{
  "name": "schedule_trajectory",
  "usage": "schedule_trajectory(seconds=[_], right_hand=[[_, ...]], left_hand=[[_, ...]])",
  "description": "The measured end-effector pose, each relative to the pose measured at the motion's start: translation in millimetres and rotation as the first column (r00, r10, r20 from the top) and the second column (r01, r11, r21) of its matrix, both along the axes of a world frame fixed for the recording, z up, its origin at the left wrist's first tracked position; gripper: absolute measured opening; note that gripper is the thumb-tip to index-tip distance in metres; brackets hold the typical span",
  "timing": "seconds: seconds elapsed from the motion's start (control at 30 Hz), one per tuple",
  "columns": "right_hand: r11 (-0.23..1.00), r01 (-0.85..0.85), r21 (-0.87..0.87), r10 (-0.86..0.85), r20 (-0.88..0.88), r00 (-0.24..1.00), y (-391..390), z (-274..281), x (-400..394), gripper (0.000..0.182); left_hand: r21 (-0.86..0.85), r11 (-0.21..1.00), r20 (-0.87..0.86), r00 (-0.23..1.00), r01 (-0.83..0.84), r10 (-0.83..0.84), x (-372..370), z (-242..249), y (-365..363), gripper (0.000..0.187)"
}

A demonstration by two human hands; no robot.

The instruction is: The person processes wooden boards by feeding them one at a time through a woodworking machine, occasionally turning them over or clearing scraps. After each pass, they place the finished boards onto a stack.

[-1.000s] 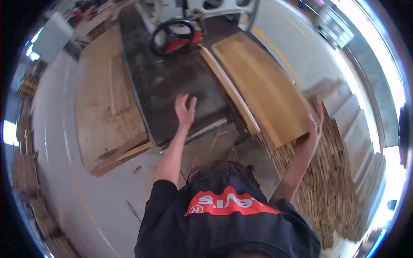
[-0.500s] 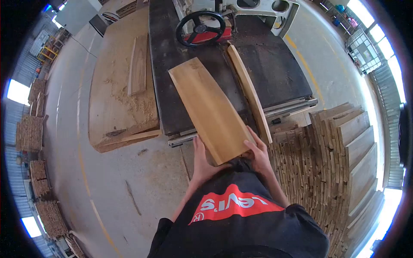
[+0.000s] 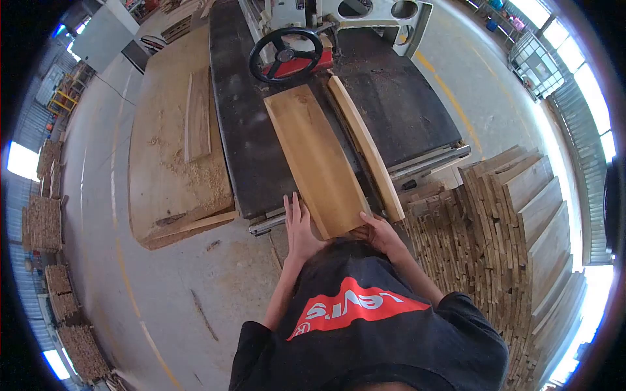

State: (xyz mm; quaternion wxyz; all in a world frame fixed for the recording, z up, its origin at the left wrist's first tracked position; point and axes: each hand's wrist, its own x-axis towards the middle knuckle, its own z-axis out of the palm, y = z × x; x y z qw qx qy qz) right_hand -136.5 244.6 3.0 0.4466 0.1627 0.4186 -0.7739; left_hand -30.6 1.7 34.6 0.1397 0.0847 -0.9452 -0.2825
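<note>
A smooth wooden board lies lengthwise over the dark machine table, its near end close to my body. My right hand grips the near right corner, thumb on top and the other fingers underneath, partly hidden. Along the near left edge, my left hand rests with its fingers stretched out and pointing forward; its thumb is hidden by the board. To the right of the board runs a long, narrow wooden strip, roughly parallel to it. Beyond the far end stands a black handwheel on the machine.
Left of the machine, a wooden panel carries shavings and a loose plank. Stacked boards stand close on my right. More wood piles line the far left, across the concrete floor.
The board has turned, its far end swinging right toward the strip, so it lies nearer to parallel with it. Both hands stay at the near end. The whole view has shifted slightly.
</note>
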Motion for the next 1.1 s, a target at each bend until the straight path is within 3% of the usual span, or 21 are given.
schedule_trajectory(seconds=[0.07, 0.17, 0.3, 0.4, 0.5, 0.6, 0.8, 0.9, 1.0, 1.1], right_hand=[[0.999, 0.003, 0.035, -0.004, 0.025, 1.0, 3, -27, -9, 0.04], [0.997, 0.049, 0.067, -0.053, 0.057, 0.997, 0, -45, -12, 0.034], [0.978, 0.171, 0.119, -0.178, 0.053, 0.983, -15, -36, -10, 0.034], [0.871, 0.13, 0.473, -0.081, -0.123, 0.989, -32, 12, -6, 0.043], [0.828, 0.117, 0.549, -0.077, -0.095, 0.992, -38, 2, -10, 0.053], [0.85, 0.056, 0.524, -0.033, -0.052, 0.998, -48, 10, -16, 0.054], [0.905, 0.131, 0.405, -0.022, -0.263, 0.964, -91, -10, -63, 0.047], [0.864, 0.154, 0.48, -0.044, -0.233, 0.971, -114, -9, -83, 0.043], [0.894, 0.141, 0.425, -0.095, -0.13, 0.987, -129, -9, -111, 0.038], [0.925, 0.214, 0.314, -0.193, -0.097, 0.976, -155, -14, -139, 0.035]], left_hand=[[-0.031, 1.0, -0.076, 0.997, 0.002, -0.004, -10, -12, -1, 0.13], [-0.027, 0.998, -0.03, 0.998, 0.055, -0.056, -25, -19, -6, 0.128], [-0.064, 0.994, 0.0, 0.996, 0.091, -0.091, -45, -25, -10, 0.133], [-0.137, 0.988, 0.127, 0.991, 0.064, -0.046, -59, -14, -12, 0.137], [-0.121, 0.99, 0.08, 0.995, 0.072, -0.063, -73, -17, -22, 0.138], [-0.09, 0.992, 0.051, 0.995, 0.088, -0.084, -81, -18, -31, 0.135], [-0.124, 0.992, 0.158, 0.987, -0.004, 0.024, -118, -10, -48, 0.131], [-0.168, 0.986, 0.198, 0.98, 0.013, 0.021, -142, -10, -65, 0.132], [-0.153, 0.987, 0.314, 0.949, 0.04, 0.01, -161, 19, -81, 0.134], [-0.162, 0.986, 0.252, 0.968, 0.039, 0.004, -190, -1, -106, 0.139]])
